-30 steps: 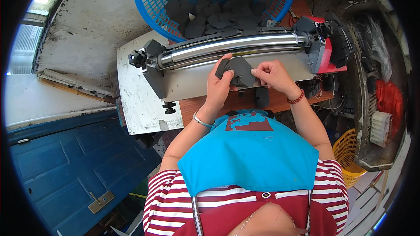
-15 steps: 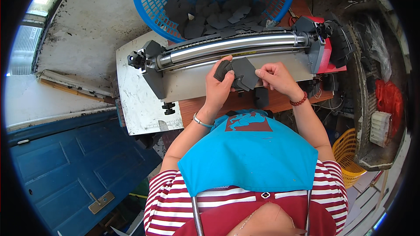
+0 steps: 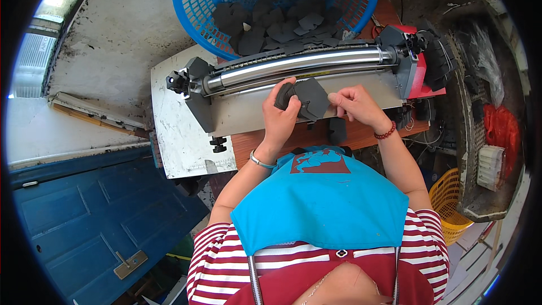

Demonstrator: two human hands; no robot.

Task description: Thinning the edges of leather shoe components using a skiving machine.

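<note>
My left hand (image 3: 280,114) is closed round a small stack of dark grey flat pieces (image 3: 286,95), thumb on the near side. A broad, angular dark grey piece (image 3: 312,97) stands out from the stack towards the right. My right hand (image 3: 359,107) has thumb and forefinger pinched together at that piece's right edge; whether they grip it, I cannot tell. Both hands are over the metal plate on the near side of a roller machine (image 3: 299,66) with a shiny steel roller.
Behind the machine a blue plastic basket (image 3: 184,14) holds many dark grey pieces (image 3: 276,22). A dark grey piece (image 3: 337,130) hangs at the wooden table's (image 3: 254,146) near edge. A white board (image 3: 183,130) lies left, a yellow basket (image 3: 446,197) low right, a blue door (image 3: 84,220) lower left.
The broad piece has turned slightly and shifted a little left in my left hand. My right fingertips stay near its right edge, with the fingers curled slightly more.
</note>
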